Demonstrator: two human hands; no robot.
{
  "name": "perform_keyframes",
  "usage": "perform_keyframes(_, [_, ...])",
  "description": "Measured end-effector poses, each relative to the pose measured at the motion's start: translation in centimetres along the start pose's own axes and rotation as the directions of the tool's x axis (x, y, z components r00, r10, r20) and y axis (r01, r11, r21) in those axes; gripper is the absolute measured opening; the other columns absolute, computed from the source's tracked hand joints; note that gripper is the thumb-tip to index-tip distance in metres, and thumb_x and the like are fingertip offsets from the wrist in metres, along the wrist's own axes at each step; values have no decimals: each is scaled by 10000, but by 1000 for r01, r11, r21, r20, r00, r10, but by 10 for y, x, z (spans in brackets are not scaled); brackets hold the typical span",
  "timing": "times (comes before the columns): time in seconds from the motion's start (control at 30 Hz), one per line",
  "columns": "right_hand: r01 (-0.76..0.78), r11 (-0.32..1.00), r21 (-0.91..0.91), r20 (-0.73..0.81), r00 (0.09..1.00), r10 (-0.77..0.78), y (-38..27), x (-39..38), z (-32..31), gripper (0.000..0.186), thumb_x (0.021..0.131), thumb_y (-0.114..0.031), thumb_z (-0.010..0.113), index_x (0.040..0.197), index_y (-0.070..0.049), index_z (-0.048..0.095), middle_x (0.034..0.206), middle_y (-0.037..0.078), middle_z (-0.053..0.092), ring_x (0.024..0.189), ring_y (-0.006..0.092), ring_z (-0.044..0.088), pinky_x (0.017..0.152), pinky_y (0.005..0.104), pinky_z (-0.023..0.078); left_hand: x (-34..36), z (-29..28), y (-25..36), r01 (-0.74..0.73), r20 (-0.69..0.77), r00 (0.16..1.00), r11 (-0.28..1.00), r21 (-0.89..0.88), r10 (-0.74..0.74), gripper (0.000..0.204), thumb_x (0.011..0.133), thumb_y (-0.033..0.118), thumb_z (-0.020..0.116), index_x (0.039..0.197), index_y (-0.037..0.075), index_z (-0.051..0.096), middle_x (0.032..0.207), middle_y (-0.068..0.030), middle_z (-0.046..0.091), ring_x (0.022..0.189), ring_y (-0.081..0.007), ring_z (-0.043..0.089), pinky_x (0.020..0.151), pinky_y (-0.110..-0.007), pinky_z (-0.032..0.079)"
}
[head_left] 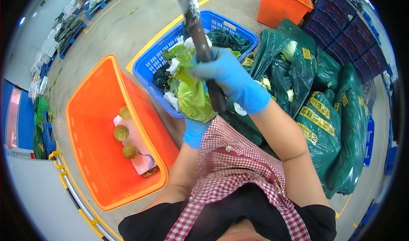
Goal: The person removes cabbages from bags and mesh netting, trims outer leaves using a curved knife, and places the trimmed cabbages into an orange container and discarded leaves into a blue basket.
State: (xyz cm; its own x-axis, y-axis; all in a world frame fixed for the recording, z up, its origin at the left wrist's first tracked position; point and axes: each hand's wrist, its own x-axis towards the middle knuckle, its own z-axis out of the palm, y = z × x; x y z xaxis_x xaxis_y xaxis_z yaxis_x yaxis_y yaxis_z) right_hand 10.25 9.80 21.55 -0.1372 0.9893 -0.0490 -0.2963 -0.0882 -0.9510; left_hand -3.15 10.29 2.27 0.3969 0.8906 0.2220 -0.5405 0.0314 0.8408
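My right hand (226,75), in a blue glove, is closed on the dark handle of a long knife (189,19) whose blade points up and away from me. My gloved left hand (194,130) cups a green cabbage (191,100) from below, with its fingers mostly hidden behind the head. Loose outer leaves stand up from the cabbage beside the handle. Behind them is a blue basket (247,36) holding leaves, dark plastic and white foam nets.
An orange bin (89,126) at my left holds three round brownish-green items (121,132) on a pale sheet. Green sacks (317,126) with yellow tape are piled at right, before stacked dark crates (345,32) and another orange bin (281,4). Loaded pallets (68,36) line the far left.
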Motion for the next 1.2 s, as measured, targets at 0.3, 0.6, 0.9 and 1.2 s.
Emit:
perform_keyframes(0.3, [19,943,333,177,981,-82,-23,47,75,194,737,-69,679,870,20,569,725,84,594,589,142,573,555,263,486,-4,-59,-63,93,-228,967,992,-85,-110,690,823,660,402,1317,178,413,1373,-82,416,1266,-295,381,1017,-464,361])
perform_keyframes(0.6, [108,619,-778,-274,828,-489,-19,142,-53,512,676,-499,737,743,-1,639,567,74,590,504,127,573,475,278,454,-30,-24,-35,326,239,889,174,-929,-389,557,874,399,485,1350,130,381,1399,-150,335,1186,-308,430,543,-252,511])
perform_keyframes(0.9, [-283,900,-332,-461,881,107,101,2,-128,245,731,-157,657,914,-8,590,645,32,539,515,118,514,463,253,407,-16,-19,24,280,280,960,-1,-960,10,593,887,413,493,1363,89,349,1421,-181,276,1163,-383,454,667,-376,554])
perform_keyframes(1.2, [-316,948,39,-671,695,260,153,-162,-216,120,816,-85,597,917,-20,596,626,27,535,474,109,475,446,226,374,-116,-147,171,-354,-557,821,879,-319,128,650,840,465,543,1371,155,335,1408,-90,356,1278,-294,362,1041,-483,336])
